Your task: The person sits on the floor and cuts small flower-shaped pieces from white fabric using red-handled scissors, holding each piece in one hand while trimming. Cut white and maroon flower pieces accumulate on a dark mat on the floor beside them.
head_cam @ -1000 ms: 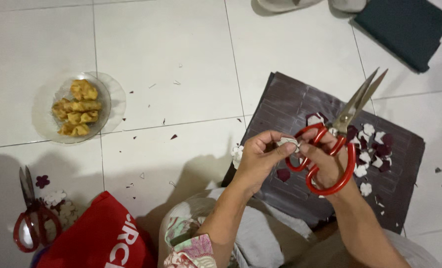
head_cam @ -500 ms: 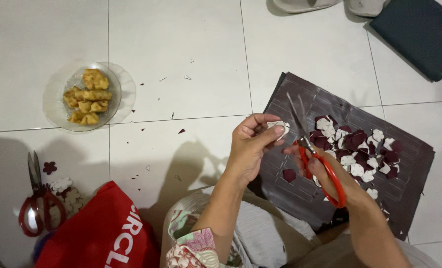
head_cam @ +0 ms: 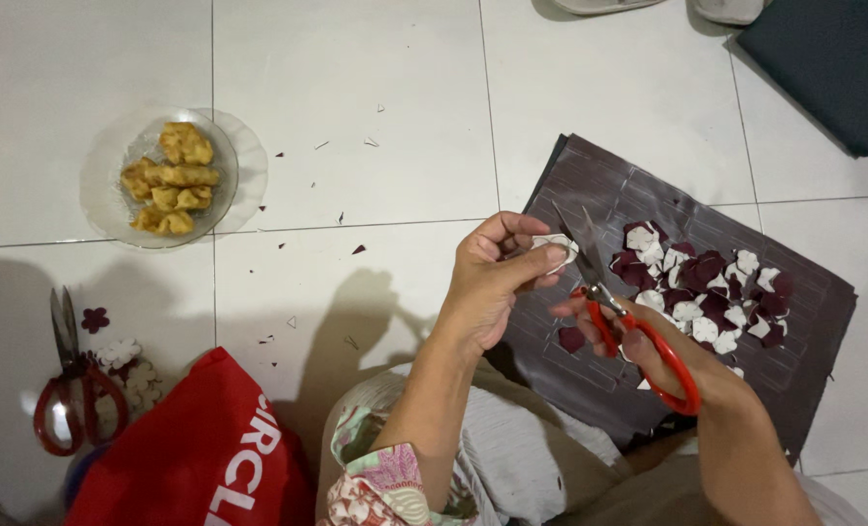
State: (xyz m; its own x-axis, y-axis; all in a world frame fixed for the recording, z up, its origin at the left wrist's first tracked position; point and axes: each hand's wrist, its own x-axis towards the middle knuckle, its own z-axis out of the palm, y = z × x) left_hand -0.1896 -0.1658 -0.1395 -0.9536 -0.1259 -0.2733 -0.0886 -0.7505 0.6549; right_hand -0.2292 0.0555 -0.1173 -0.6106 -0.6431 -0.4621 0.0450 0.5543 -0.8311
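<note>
Left hand (head_cam: 488,287) pinches a small white paper piece (head_cam: 554,249) between thumb and fingertips, just above the dark sheet (head_cam: 804,331). Right hand (head_cam: 673,356) grips red-handled scissors (head_cam: 629,321) — blades open, tips up, right beside the piece. Both hands hover over the sheet's left part. A pile of maroon and white cutouts (head_cam: 702,287) lies on the sheet, right of the scissors. Far left of the sheet — glass plate (head_cam: 244,166) with fried snacks (head_cam: 173,177). Below it a second pair of scissors (head_cam: 69,380) on the tiles, next to small paper flowers (head_cam: 127,356). Red bag (head_cam: 195,448) lower left of the sheet. Dark cloth (head_cam: 829,63) above the sheet, top right.
</note>
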